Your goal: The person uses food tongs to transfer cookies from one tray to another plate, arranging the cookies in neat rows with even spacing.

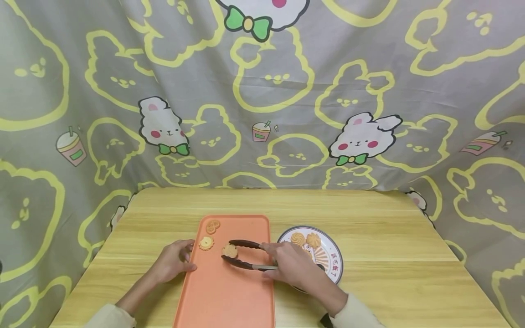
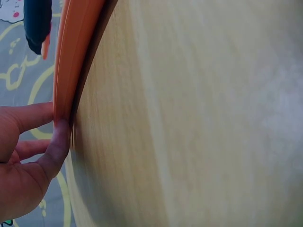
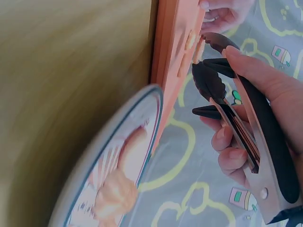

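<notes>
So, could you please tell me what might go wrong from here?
The cookie between the tips of the tongs might crumble if squeezed too hard, or slip onto the tray. In the head view, the right hand overlaps part of the plate, so a low sweep might bump it.

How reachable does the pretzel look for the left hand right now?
Probably yes: the left hand holds the tray near the pretzel and nothing covers it, though the hand would likely have to let go.

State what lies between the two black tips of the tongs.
In the head view, a round cookie lies between the tips of the tongs, which the right hand holds over the orange tray.
</notes>
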